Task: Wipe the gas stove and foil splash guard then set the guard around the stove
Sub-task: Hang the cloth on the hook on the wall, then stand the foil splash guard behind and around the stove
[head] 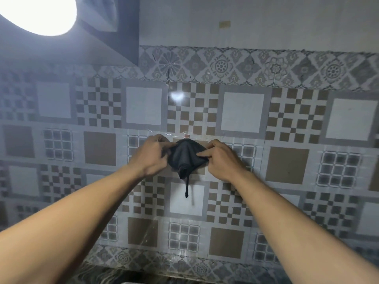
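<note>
The cloth [185, 156] is dark, soft and matt, with folds where the left hand [152, 155] and the right hand [222, 160] pinch its two ends; a thin thread-like tail hangs from its lower tip. The wall [242, 111] behind it is of glazed tiles, smooth and glossy, and it gives white reflections of the lamp [39, 13]. A clear, shiny plastic film [158, 132] lies over part of the tiles, with wrinkled edges. The worktop [98, 275] at the bottom looks like dark polished stone, mottled and glossy.
</note>
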